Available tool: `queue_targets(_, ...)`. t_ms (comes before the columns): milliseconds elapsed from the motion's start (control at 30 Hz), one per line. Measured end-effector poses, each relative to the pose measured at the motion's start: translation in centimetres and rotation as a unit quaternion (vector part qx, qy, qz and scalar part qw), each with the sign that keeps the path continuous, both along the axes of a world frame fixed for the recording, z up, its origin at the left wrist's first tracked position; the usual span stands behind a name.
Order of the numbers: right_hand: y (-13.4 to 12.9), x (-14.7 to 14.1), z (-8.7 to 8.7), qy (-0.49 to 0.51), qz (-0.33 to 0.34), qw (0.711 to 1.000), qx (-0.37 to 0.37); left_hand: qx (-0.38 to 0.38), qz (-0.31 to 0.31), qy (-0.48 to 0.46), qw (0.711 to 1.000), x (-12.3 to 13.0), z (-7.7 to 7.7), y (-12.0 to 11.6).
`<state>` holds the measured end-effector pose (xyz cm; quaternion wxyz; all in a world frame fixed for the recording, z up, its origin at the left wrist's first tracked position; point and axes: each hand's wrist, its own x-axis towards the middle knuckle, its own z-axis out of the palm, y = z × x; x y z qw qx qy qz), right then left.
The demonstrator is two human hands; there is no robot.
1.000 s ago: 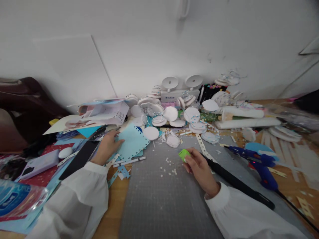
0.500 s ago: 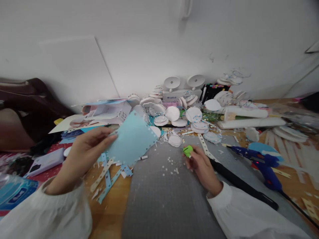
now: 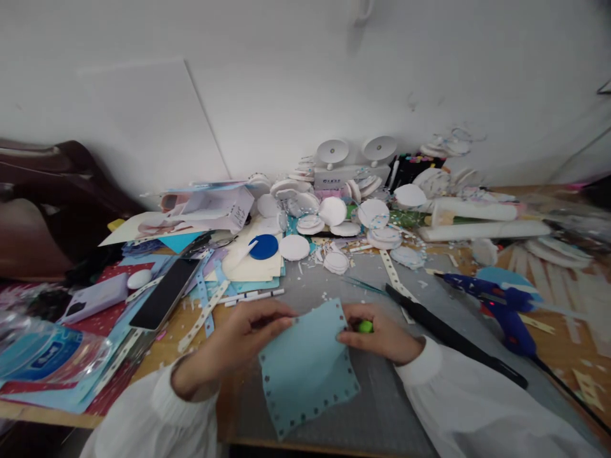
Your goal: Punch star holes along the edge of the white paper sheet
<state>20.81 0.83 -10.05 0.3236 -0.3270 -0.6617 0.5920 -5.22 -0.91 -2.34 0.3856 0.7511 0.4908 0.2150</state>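
Observation:
A square of light blue paper (image 3: 310, 372), punched with small holes along its edges, hangs tilted over the grey cutting mat (image 3: 382, 407). My left hand (image 3: 243, 340) pinches its upper left edge between thumb and fingers. At the upper right edge, my right hand (image 3: 382, 334) grips the same sheet between thumb and forefinger. A small bright green craft punch (image 3: 365, 326) sits inside that right hand, mostly hidden by the fingers. Blue tweezers (image 3: 365, 284) and a long black tool (image 3: 443, 327) lie on the mat beyond and beside the right hand.
A blue glue gun (image 3: 506, 312) with a red light lies at right. White discs (image 3: 333, 211) crowd the back by the wall. Punched paper strips (image 3: 205, 315), a dark phone (image 3: 165, 294), a lilac case (image 3: 98, 298) and a clear plastic bottle (image 3: 52, 356) lie at left.
My left hand has brought the blue paper down and right, over the mat. My right hand has moved slightly lower and now grips the paper's edge too, still holding the green punch.

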Motion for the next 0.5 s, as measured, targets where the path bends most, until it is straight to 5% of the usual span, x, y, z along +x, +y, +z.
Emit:
queue_targets(100, 0.1, 0.2, 0.1, -0.017, 0.028, 0.999, 0.011, 0.107, 0.101, 0.098, 0.984, -5.2, -0.3, 1.7)
queue_targets(233, 0.2, 0.6, -0.2, -0.024, 0.042, 0.999, 0.021, 0.279, 0.306, 0.253, 0.874, -14.3, -1.6, 4.1)
queue_targets(333, 0.3, 0.6, -0.4, -0.034, 0.033, 0.998, 0.04, 0.262, 0.348, 0.283, 0.855, -18.4, -3.0, 4.4)
queue_targets(500, 0.3, 0.6, -0.2, -0.038, 0.04, 0.998, 0.03, 0.224, 0.34, 0.303, 0.862, -19.2, -4.8, 4.2)
